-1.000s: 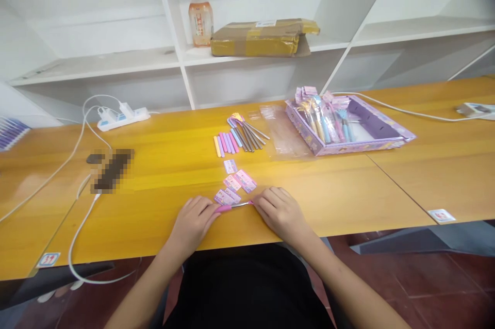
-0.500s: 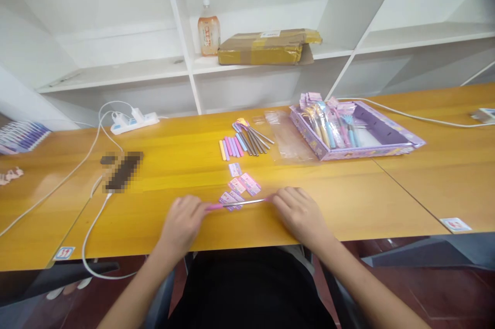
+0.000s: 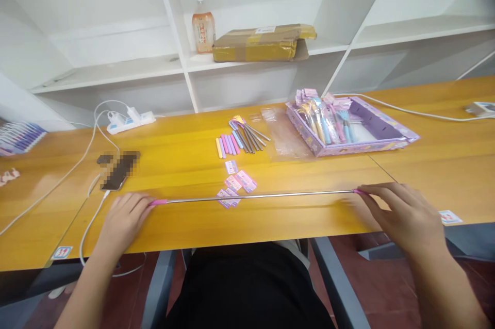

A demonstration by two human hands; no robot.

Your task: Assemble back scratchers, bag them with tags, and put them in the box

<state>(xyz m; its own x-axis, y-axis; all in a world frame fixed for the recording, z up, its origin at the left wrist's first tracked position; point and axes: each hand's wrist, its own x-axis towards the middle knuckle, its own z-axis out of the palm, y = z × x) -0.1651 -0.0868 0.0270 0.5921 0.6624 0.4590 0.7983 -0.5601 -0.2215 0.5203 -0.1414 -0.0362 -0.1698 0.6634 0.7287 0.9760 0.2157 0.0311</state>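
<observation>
A telescopic back scratcher [image 3: 263, 196] stretches level across the front of the table, its thin metal rod drawn out long. My left hand [image 3: 126, 215] is closed round the pink grip at one end. At the other end my right hand [image 3: 406, 215] pinches a pink tip, which its fingers partly hide. Under the rod lie small printed cards [image 3: 229, 197], with more cards [image 3: 240, 181] just behind. Farther back are several coloured grip sleeves [image 3: 228, 146] in a row and a fan of metal rods [image 3: 249, 135], some with hand-shaped heads.
A purple display box [image 3: 359, 148] holds bagged scratchers at the back right, beside clear plastic bags [image 3: 284, 133]. Left are a phone [image 3: 118, 177] on a white cable and a power strip [image 3: 131, 121]. A bottle [image 3: 203, 30] and a taped carton [image 3: 257, 48] stand on the shelf.
My hands have moved far apart, left hand leftward and right hand rightward. The back scratcher between them has lengthened from a short rod to a long one.
</observation>
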